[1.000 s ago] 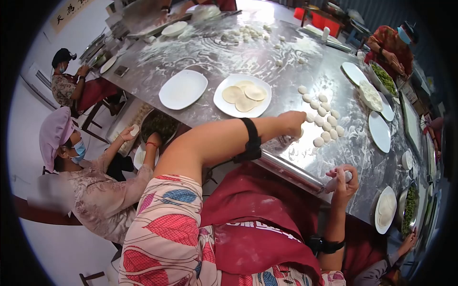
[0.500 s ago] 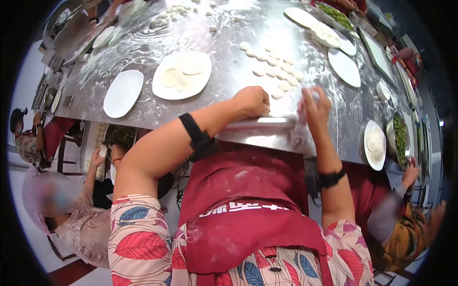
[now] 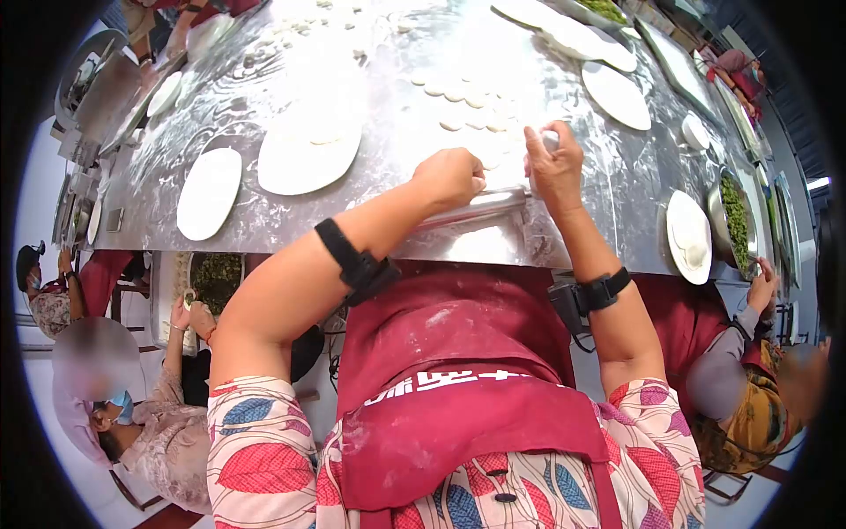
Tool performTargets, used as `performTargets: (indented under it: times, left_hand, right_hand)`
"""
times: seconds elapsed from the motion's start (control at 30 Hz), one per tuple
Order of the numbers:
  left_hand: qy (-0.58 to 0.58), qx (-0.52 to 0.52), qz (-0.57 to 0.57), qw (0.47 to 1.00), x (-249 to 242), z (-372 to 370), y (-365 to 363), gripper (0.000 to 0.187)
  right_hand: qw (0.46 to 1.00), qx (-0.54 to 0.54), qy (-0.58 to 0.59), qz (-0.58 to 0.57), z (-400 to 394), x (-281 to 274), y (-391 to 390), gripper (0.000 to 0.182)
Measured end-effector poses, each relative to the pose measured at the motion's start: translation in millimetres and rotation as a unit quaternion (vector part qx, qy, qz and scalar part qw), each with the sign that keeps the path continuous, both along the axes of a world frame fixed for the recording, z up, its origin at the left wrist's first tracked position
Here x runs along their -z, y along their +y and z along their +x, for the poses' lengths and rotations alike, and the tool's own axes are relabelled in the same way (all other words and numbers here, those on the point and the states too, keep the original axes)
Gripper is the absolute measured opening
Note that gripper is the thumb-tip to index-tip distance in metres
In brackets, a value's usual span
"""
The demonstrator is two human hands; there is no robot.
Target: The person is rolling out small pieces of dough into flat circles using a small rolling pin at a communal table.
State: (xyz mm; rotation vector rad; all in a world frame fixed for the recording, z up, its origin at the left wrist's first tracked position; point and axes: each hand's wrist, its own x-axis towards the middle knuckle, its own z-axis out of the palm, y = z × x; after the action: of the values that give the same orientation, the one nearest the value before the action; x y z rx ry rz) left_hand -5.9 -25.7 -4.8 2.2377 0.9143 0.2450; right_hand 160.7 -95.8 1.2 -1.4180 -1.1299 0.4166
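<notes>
My left hand point(image 3: 451, 181) is closed just above the floured metal table point(image 3: 608, 216), near its front edge. What its fingers hold, if anything, is hidden. To its right, my right hand point(image 3: 559, 172) is closed around a pale, rounded thing point(image 3: 550, 139) whose end shows between thumb and forefinger. A small flattened dough piece point(image 3: 490, 163) lies between the two hands. Beyond them, several more dough pieces point(image 3: 451, 124) sit in rows on the flour, washed out by glare.
On the left are a white plate point(image 3: 210, 194) and a larger plate with dough rounds point(image 3: 304, 167). To the right stand another plate point(image 3: 688, 238), a bowl of chopped greens point(image 3: 733, 216) and a small white cup point(image 3: 695, 132). Co-workers sit at both sides, one handling dough point(image 3: 189, 302).
Both hands have shifted left and farther up the view, along with the camera's turn. My right hand has turned, and the pale thing in it now shows more plainly.
</notes>
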Motion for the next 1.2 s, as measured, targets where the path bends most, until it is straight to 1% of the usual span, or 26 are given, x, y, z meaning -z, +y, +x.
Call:
performTargets:
  times: [0.03,0.1,0.13,0.17,0.23,0.27,0.3,0.37,0.4,0.43,0.5,0.53,0.57,0.63,0.67,0.73,0.77,0.8,0.83,0.9,0.93,0.97,1.03,1.1,1.13,1.2]
  left_hand:
    - [-0.001,0.011,0.02,1.0,1.8,2.1,3.9,0.013]
    - [0.018,0.038,0.026,0.999,3.8,-3.0,7.0,0.012]
    - [0.028,0.05,0.029,0.998,3.3,-7.7,8.5,0.012]
    - [0.008,0.026,-0.001,1.0,6.1,-13.2,11.0,0.012]
    - [-0.022,-0.013,-0.064,0.998,13.1,-23.3,12.5,0.012]
    - [-0.021,-0.006,-0.089,0.996,16.1,-24.8,13.1,0.013]
    - [0.0,0.0,-0.066,0.998,12.3,-23.3,10.7,0.013]
    - [0.033,0.01,-0.014,0.999,-3.8,-15.5,8.8,0.014]
    - [0.016,0.008,0.02,1.0,-5.0,-12.5,9.0,0.015]
    - [0.028,0.023,-0.001,0.999,-5.7,-10.6,10.4,0.016]
    - [0.046,0.045,-0.042,0.997,-5.8,-8.9,15.7,0.016]
    - [0.021,0.068,-0.012,0.997,1.5,-12.9,18.0,0.015]
    - [0.005,0.057,-0.028,0.998,7.6,-16.3,19.4,0.015]
    - [-0.02,0.037,-0.055,0.998,9.6,-24.0,20.7,0.015]
    - [-0.007,0.044,-0.094,0.995,7.2,-27.2,20.2,0.014]
    - [0.023,0.055,-0.087,0.994,-3.1,-25.2,17.5,0.013]
    - [0.035,0.063,-0.081,0.994,-6.2,-20.6,17.5,0.013]
    - [0.03,0.063,-0.018,0.997,-0.8,-15.1,19.0,0.015]
    - [0.034,0.065,-0.007,0.997,2.0,-10.8,18.5,0.016]
    - [0.04,0.06,0.017,0.997,3.0,-7.5,21.5,0.018]
    - [0.072,0.086,-0.031,0.993,-1.5,-8.0,22.4,0.021]
    - [0.041,0.111,0.008,0.993,4.7,-14.1,21.4,0.021]
    - [0.057,0.093,0.016,0.994,-0.8,-20.2,17.7,0.019]
    - [0.022,0.049,-0.038,0.998,-7.7,-23.5,20.3,0.018]
    - [0.007,0.032,-0.065,0.997,-8.9,-23.8,20.9,0.017]
    - [0.048,0.045,-0.062,0.996,-8.8,-20.2,24.0,0.016]
  right_hand:
    - [1.0,-0.002,-0.004,-0.004,2.1,1.7,2.4,0.015]
    - [0.997,0.021,-0.072,-0.008,3.7,2.6,-24.8,0.015]
    - [1.0,0.009,0.006,-0.014,0.5,6.5,-42.5,0.015]
    - [1.0,0.005,0.024,-0.002,0.8,14.7,-59.2,0.014]
    - [0.999,-0.018,0.027,0.044,-3.2,17.6,-67.0,0.014]
    - [1.0,-0.001,0.008,0.027,-1.9,15.5,-57.4,0.014]
    - [1.0,0.019,-0.01,0.01,0.3,8.6,-37.9,0.015]
    - [0.998,0.036,-0.057,0.016,1.3,3.0,1.2,0.017]
    - [0.996,0.036,-0.085,0.02,2.7,4.3,18.5,0.017]
    - [0.996,0.026,-0.087,0.006,5.3,4.7,24.7,0.018]
    - [0.997,0.032,-0.069,-0.013,2.0,0.3,3.2,0.016]
    - [0.998,0.029,-0.062,-0.009,0.7,2.3,-15.2,0.014]
    - [0.998,0.025,-0.053,-0.005,1.3,5.1,-35.2,0.013]
    - [0.999,-0.014,0.006,0.041,-2.0,18.0,-66.8,0.013]
    - [1.0,-0.006,-0.011,0.028,-0.9,17.1,-60.2,0.013]
    - [0.999,0.027,-0.04,-0.002,-0.3,7.2,-38.1,0.014]
    - [0.995,0.043,-0.093,0.019,5.5,9.9,-13.2,0.015]
    - [0.995,0.038,-0.088,0.022,5.5,9.2,8.7,0.017]
    - [0.989,0.053,-0.135,0.021,11.3,17.3,30.1,0.018]
    - [0.993,0.047,-0.112,0.003,9.2,13.4,29.1,0.019]
    - [0.992,0.048,-0.118,0.007,12.6,14.6,17.8,0.018]
    - [0.991,0.046,-0.125,0.009,13.6,18.2,-4.6,0.018]
    - [0.999,0.023,-0.029,-0.027,-1.8,6.5,-56.8,0.016]
    - [0.999,-0.014,0.039,0.026,-13.7,12.8,-89.8,0.014]
    - [0.999,-0.005,0.034,0.016,-14.0,14.1,-90.4,0.014]
    - [1.0,0.016,0.024,-0.005,-13.1,16.5,-94.4,0.014]
